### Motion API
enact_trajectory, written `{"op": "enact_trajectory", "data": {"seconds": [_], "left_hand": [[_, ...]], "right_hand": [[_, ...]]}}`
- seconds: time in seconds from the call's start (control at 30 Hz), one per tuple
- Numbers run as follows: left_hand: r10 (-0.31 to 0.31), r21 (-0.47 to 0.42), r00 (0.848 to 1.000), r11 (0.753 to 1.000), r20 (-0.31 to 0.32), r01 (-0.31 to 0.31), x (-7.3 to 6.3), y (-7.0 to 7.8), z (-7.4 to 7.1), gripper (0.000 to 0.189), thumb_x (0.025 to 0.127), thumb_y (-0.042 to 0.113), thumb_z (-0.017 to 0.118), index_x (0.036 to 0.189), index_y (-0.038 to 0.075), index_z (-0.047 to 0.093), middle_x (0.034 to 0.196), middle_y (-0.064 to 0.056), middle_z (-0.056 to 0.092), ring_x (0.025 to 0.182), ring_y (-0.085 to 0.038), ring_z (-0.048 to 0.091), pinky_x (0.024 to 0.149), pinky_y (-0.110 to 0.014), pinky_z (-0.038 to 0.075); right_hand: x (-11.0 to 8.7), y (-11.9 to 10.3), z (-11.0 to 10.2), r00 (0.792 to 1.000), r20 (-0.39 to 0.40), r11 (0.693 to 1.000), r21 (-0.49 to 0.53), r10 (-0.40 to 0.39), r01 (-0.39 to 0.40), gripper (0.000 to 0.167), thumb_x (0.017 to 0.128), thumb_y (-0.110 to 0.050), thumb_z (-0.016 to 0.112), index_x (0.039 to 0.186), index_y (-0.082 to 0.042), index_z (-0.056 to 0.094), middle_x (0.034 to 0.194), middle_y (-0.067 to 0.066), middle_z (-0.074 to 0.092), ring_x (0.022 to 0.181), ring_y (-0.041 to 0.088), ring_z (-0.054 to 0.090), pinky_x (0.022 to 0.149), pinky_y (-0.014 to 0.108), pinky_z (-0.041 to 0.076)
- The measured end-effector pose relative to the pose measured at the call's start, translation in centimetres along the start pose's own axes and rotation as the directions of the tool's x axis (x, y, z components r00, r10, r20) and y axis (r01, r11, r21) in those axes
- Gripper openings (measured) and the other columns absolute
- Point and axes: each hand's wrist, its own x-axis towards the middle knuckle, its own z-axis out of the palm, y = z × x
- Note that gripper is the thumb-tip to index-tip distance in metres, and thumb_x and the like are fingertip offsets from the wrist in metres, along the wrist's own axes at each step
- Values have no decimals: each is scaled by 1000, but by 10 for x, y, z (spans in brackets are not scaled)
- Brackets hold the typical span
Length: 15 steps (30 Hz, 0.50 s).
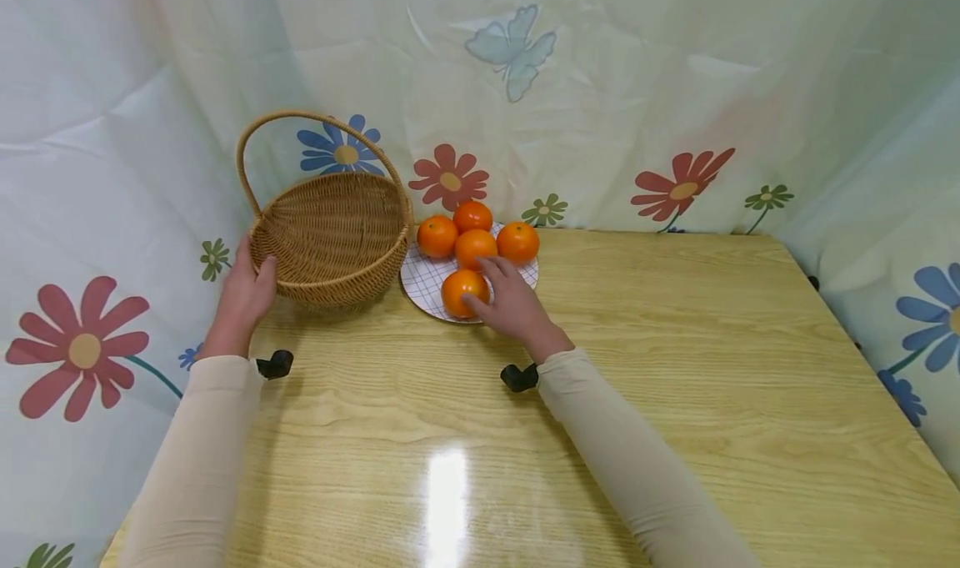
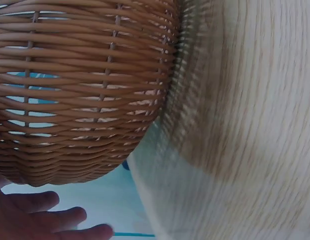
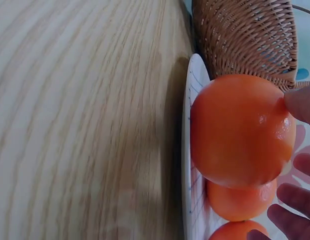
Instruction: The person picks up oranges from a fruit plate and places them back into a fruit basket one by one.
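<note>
My left hand point(image 1: 243, 293) grips the near-left rim of a wicker basket point(image 1: 330, 226) with a tall arched handle. Its thumb lies at the rim, and several fingers point(image 2: 60, 220) stretch out beside the weave in the left wrist view. On a round white plate with a grid pattern point(image 1: 427, 289) sit several oranges point(image 1: 517, 243). My right hand point(image 1: 513, 301) is over the front orange point(image 1: 459, 293), with the thumb touching its skin. The other fingers are spread out above the oranges, off the front one's surface in the right wrist view.
The basket stands at the back left of the wooden table point(image 1: 675, 368), right beside the plate. A flowered curtain point(image 1: 600, 118) hangs behind and along both sides. Black camera mounts point(image 1: 517, 376) are worn at both wrists.
</note>
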Motion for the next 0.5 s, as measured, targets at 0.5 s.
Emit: {"op": "enact_trajectory", "data": {"seconds": [0.5], "left_hand": [[-177, -404, 983, 903, -47, 143, -5, 8, 22, 60, 101, 35, 19, 154, 39, -8, 160, -19, 16, 128, -44, 47, 75, -46, 58]], "right_hand": [[2, -8, 10, 998, 43, 997, 62, -39, 36, 59, 94, -43, 57, 147, -21, 41, 145, 10, 38, 123, 34, 51, 110, 48, 39]]}}
